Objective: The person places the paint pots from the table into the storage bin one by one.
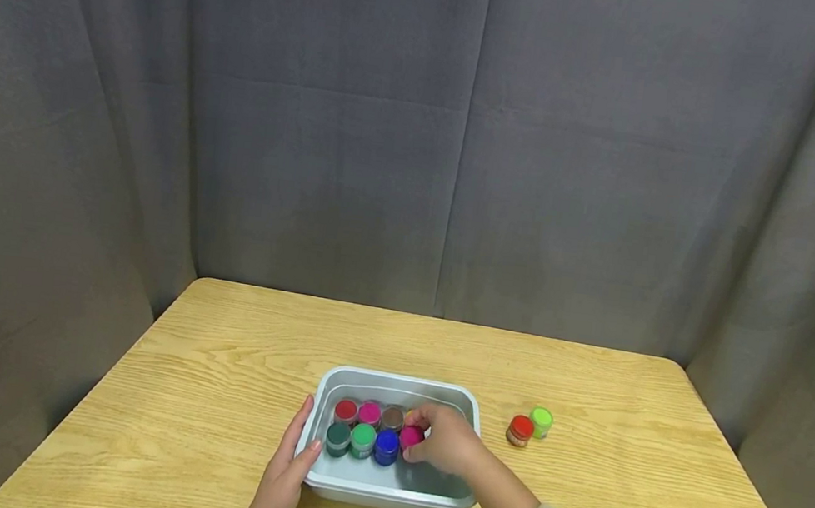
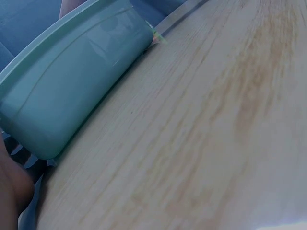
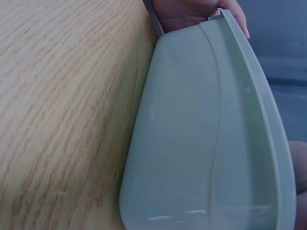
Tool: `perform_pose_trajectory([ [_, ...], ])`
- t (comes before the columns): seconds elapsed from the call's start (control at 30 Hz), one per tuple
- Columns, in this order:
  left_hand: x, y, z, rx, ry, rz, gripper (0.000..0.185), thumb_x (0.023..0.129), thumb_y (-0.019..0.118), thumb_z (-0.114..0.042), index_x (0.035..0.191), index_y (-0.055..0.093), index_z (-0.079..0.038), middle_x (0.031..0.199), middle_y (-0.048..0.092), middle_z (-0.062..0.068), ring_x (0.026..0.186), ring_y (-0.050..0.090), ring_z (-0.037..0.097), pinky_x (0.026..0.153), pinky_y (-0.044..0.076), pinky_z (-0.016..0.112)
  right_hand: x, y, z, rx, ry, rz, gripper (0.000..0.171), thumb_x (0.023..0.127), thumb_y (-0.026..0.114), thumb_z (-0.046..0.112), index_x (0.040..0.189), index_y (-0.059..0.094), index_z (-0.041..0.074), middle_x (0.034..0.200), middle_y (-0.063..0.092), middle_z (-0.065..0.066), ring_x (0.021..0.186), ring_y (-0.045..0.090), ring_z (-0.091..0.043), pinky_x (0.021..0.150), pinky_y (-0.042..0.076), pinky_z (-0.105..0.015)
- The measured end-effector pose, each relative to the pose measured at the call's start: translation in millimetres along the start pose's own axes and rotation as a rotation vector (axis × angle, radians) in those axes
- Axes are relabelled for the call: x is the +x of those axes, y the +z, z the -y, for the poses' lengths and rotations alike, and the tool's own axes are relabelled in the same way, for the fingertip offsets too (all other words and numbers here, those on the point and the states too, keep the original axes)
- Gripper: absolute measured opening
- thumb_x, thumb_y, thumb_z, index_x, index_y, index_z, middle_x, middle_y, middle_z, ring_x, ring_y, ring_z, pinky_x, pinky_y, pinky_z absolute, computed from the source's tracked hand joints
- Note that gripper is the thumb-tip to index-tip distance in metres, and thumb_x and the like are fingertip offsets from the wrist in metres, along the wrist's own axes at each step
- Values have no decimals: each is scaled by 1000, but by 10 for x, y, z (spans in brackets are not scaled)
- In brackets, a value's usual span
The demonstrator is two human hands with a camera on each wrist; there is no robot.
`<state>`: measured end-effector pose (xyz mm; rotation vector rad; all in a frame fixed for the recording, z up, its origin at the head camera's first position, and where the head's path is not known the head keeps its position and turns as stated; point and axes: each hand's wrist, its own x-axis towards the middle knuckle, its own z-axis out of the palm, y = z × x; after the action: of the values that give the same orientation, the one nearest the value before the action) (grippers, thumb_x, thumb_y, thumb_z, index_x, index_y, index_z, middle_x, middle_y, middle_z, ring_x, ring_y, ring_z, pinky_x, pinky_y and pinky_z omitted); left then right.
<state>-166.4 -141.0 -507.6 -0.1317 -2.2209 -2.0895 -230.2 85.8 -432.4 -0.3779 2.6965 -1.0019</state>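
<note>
A pale grey-green plastic tray [image 1: 391,497] stands on the wooden table. Inside it, small paint jars form two rows, among them a dark green jar [image 1: 338,439], a green jar [image 1: 363,440], a blue jar [image 1: 387,447], a red-lidded jar [image 1: 346,411], a pink jar [image 1: 370,413] and a brown jar [image 1: 392,417]. My left hand [image 1: 286,475] holds the tray's left side, thumb over the rim and fingers along the outer wall. With thumb and fingers, my right hand [image 1: 442,441] pinches a magenta jar [image 1: 412,438] at the front row's right end. A yellow lid is mostly hidden behind these fingers.
Right of the tray, a red-lidded jar [image 1: 520,430] and a lime green jar [image 1: 542,422] stand close together on the table [image 1: 229,359]. Grey curtains [image 1: 328,153] hang behind the table and at both sides.
</note>
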Motion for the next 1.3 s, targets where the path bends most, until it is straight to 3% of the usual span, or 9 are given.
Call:
perform_pose_trajectory([
  [0.27,0,9,-6,-25,17,11,61,103,44,-17,157,17,-9,165,11,16,151,3,41,120,4,64,10,27,-23,-17,17,-9,33,69,85,2,94,63,7,88,61,-6,79,54,-18,69,45,-31],
  [0.5,2,15,-7,-24,7,9,61,103,44,-17,157,17,-8,165,11,18,151,3,43,119,4,66,2,25,5,-24,30,-18,33,72,84,5,99,66,6,92,66,-8,82,58,-19,72,52,-34],
  [0.73,0,17,-16,-17,-5,12,61,103,44,-19,158,17,-12,165,10,17,151,2,43,118,3,67,-12,-17,12,55,32,-20,32,75,82,8,102,66,6,97,63,-9,80,56,-18,65,47,-28],
  [0.9,1,20,-5,-4,-16,6,60,104,43,-21,158,17,-14,165,11,16,151,2,43,118,3,68,-59,-108,16,121,-5,-35,29,80,78,12,106,66,6,106,63,-10,84,58,-16,69,53,-28],
  [1.07,-5,17,0,-1,-20,17,60,105,41,-23,158,15,-15,165,9,16,151,1,43,118,2,69,-150,-229,-23,221,-21,-103,31,81,78,13,109,67,5,110,64,-12,89,59,-18,71,54,-30],
  [1.3,-20,18,-19,7,-16,29,61,105,41,-23,158,13,-15,165,7,17,150,1,45,116,3,70,-270,-465,-219,308,29,-258,32,86,75,16,115,66,6,112,65,-11,95,61,-19,76,58,-31],
])
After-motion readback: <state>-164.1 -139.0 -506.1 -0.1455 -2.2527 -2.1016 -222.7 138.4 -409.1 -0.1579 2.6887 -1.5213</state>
